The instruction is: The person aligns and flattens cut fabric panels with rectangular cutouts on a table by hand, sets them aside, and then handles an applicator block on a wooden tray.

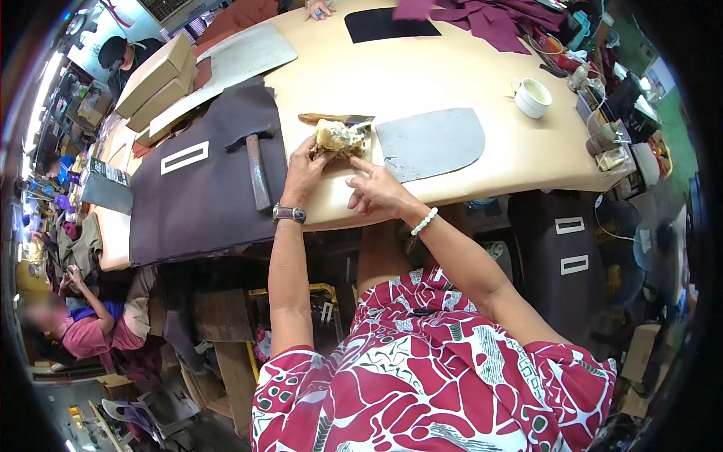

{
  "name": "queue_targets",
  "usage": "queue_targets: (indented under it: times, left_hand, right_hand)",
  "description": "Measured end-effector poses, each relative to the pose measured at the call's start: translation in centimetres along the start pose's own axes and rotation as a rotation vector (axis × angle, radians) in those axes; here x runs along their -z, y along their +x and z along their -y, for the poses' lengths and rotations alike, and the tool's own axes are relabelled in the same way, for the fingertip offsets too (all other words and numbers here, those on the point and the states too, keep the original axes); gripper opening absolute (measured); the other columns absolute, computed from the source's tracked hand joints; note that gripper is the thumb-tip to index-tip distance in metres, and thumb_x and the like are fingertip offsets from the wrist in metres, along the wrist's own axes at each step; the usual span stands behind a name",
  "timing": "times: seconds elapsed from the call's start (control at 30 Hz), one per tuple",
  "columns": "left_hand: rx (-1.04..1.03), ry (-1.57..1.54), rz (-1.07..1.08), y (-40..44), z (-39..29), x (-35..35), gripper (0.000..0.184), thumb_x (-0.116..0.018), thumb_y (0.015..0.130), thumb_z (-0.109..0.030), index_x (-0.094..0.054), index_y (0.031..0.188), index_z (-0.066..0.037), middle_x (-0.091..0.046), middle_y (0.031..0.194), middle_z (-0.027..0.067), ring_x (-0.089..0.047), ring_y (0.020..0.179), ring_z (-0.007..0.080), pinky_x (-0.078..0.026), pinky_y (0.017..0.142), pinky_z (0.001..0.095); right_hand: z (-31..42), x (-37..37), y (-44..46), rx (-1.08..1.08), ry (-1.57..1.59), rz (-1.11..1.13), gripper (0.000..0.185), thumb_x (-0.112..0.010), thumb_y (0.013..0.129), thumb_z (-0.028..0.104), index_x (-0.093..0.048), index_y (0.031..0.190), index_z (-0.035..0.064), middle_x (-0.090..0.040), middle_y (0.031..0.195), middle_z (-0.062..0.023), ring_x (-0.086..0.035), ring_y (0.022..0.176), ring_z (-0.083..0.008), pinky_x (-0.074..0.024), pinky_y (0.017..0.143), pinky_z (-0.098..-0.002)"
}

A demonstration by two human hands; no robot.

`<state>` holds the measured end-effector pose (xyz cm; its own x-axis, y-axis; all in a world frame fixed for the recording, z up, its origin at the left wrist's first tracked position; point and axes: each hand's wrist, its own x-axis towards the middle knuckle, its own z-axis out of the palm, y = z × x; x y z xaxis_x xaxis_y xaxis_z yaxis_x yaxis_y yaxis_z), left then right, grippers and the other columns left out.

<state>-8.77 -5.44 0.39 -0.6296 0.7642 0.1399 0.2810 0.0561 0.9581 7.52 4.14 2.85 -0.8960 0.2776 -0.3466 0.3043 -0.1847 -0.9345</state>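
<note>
A lumpy, crusted yellow-brown mass (340,140) sits near the table's front edge; whether it is a caked container or a solid block I cannot tell. My left hand (307,172) grips its left side, thumb and fingers closed against it. At its lower right edge is my right hand (378,188), index finger stretched to it and the other fingers loosely bent and apart. Just behind the mass lies a wooden-handled tool (320,117), its far end partly hidden. Close on the right is a grey sheet piece (433,143) with a rounded end.
A hammer (258,169) and a white rectangular frame (184,160) lie on dark brown sheets (203,211). A white mug (532,99) stands right, a metal can (107,184) left. Boxes (154,83), a black piece (392,24) and another person's hand (319,9) are farther back.
</note>
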Motion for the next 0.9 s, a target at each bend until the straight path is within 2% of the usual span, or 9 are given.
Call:
queue_targets:
  times: [0.03,0.13,0.17,0.27,0.37,0.5,0.6,0.8,0.9]
  left_hand:
    - [0.006,0.009,-0.006,-0.3,-0.5,-0.1,0.036,-0.062,0.081,-0.003,-0.055,0.117,0.001,-0.063,0.105,0.0087,-0.058,0.096,0.0137,-0.047,0.084,0.0276]
    - [0.016,0.016,-0.044,0.0,-0.5,-0.1,0.038,-0.062,0.081,-0.001,-0.055,0.119,0.0,-0.063,0.106,0.0085,-0.058,0.097,0.0132,-0.047,0.085,0.0272]
    - [0.025,-0.042,-0.04,0.0,-0.1,-0.2,0.039,-0.061,0.081,-0.001,-0.054,0.119,0.0,-0.063,0.107,0.0086,-0.058,0.098,0.0134,-0.047,0.085,0.0272]
    - [0.014,-0.007,-0.035,0.0,0.5,-0.4,0.041,-0.06,0.08,0.001,-0.053,0.12,0.0,-0.063,0.109,0.0101,-0.058,0.1,0.0144,-0.046,0.087,0.0274]
    - [-0.022,0.022,-0.061,0.2,0.9,-0.3,0.039,-0.057,0.079,0.003,-0.054,0.118,0.001,-0.063,0.108,0.011,-0.058,0.1,0.0158,-0.046,0.087,0.0281]
    - [-0.07,0.028,-0.095,0.3,1.0,-0.5,0.036,-0.055,0.078,0.004,-0.057,0.113,0.001,-0.063,0.106,0.0113,-0.059,0.099,0.0177,-0.046,0.087,0.0287]
    - [-0.063,0.071,-0.096,0.3,1.3,-0.3,0.035,-0.057,0.078,0.003,-0.057,0.113,0.0,-0.062,0.106,0.0112,-0.059,0.099,0.0179,-0.046,0.087,0.0288]
    - [-0.051,0.11,-0.076,0.5,0.6,-0.2,0.036,-0.061,0.078,0.001,-0.058,0.113,-0.002,-0.063,0.105,0.0101,-0.06,0.093,0.015,-0.048,0.081,0.0276]
    - [0.013,0.027,-0.075,0.1,-0.6,-0.5,0.037,-0.061,0.078,0.001,-0.057,0.114,-0.001,-0.064,0.103,0.0092,-0.06,0.087,0.013,-0.049,0.076,0.0265]
  right_hand:
    - [0.1,0.1,0.1,-0.02,0.004,-0.009,0.065,-0.05,0.088,0.016,-0.019,0.145,0.0164,-0.062,0.066,-0.0114,-0.057,0.049,-0.0151,-0.0476,0.047,-0.0287]
    - [0.8,0.2,-0.4,0.495,-0.684,-0.273,0.062,-0.05,0.084,0.011,-0.027,0.142,0.0132,-0.063,0.07,-0.0136,-0.061,0.056,-0.0227,-0.0486,0.052,-0.0361]
    - [2.0,-0.1,0.2,0.585,-0.909,-0.427,0.062,-0.052,0.079,0.008,-0.036,0.138,0.0117,-0.062,0.089,-0.0163,-0.061,0.073,-0.0284,-0.0474,0.065,-0.04]
    - [3.6,1.0,3.5,0.645,-1.541,-0.648,0.058,-0.052,0.079,0.013,-0.039,0.135,0.0071,-0.054,0.107,-0.0165,-0.054,0.091,-0.0271,-0.0429,0.076,-0.0377]
    - [2.8,-0.2,4.2,0.364,-2.224,-0.512,0.049,-0.052,0.079,0.018,-0.05,0.126,0.0025,-0.046,0.112,-0.0136,-0.045,0.101,-0.0244,-0.0364,0.082,-0.0352]
    - [2.1,-0.3,2.4,0.395,-2.432,-0.441,0.037,-0.052,0.079,0.022,-0.062,0.108,0.0009,-0.045,0.114,-0.0118,-0.043,0.101,-0.0232,-0.0341,0.081,-0.0354]
    - [1.4,0.1,2.0,0.52,-2.454,-0.456,0.032,-0.051,0.082,0.023,-0.064,0.105,0.0054,-0.046,0.101,-0.0076,-0.043,0.093,-0.0235,-0.0337,0.076,-0.0364]
    - [-0.5,1.2,2.4,0.613,-2.141,-0.493,0.029,-0.053,0.08,0.019,-0.066,0.102,0.0062,-0.046,0.108,-0.0086,-0.043,0.101,-0.0224,-0.0351,0.08,-0.0354]
    - [-0.9,0.8,1.7,0.611,-2.128,-0.487,0.034,-0.053,0.079,0.017,-0.061,0.111,0.0082,-0.045,0.107,-0.0091,-0.043,0.105,-0.023,-0.0364,0.082,-0.0356]
